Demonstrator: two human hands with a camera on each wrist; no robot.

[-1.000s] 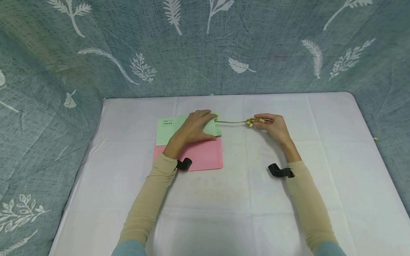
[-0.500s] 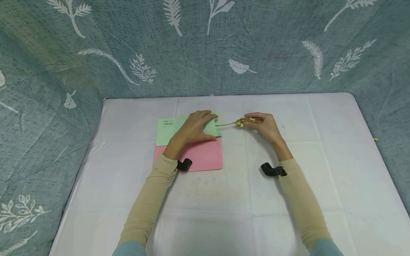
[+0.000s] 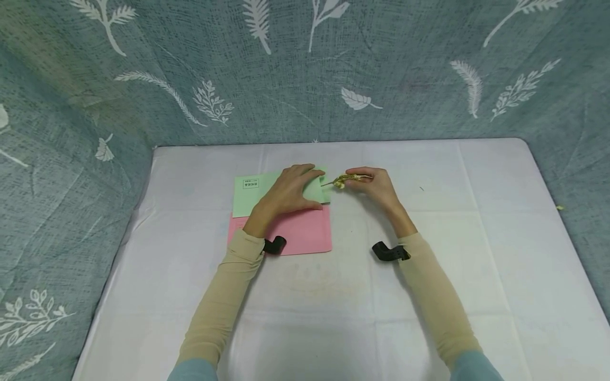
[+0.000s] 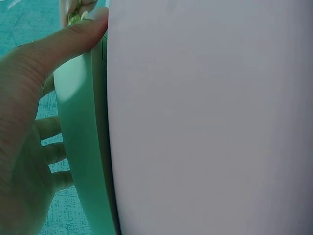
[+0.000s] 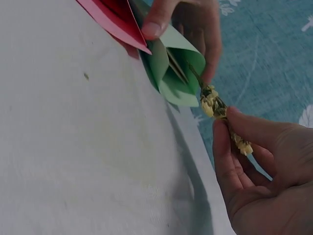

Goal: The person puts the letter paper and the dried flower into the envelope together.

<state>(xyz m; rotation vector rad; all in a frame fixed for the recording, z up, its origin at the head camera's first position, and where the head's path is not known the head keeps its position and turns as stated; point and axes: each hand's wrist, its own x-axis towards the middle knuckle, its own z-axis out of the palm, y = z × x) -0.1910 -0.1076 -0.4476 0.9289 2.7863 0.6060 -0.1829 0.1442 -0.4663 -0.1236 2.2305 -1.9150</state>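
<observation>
Between the right hand's [image 5: 264, 171] thumb and fingers a dried sprig [image 5: 222, 120] was pinched by its flowered end, its thin stem pointing into the mouth of the green envelope [image 5: 173, 73]. That stem had already entered the opening, while the yellow blossoms sat just outside the rim. The left hand [image 3: 286, 193] lay over the envelope's right end, thumb on one side and fingers curled on the other, squeezing it so the mouth bowed open; in the left wrist view the thumb [image 4: 63, 44] pressed against the paper's edge. Judged from this, the step went best if the mouth was kept bowed wide and the sprig slid in along the envelope's length, low and straight, so the brittle flowers did not catch on the rim and crumble. A light pinch near the blossoms seemed wise, since a hard one could crush them. Under the green envelope, touching it, lay a pink envelope [image 3: 305, 233] on the white cloth [image 3: 429, 317], which covered the table.
</observation>
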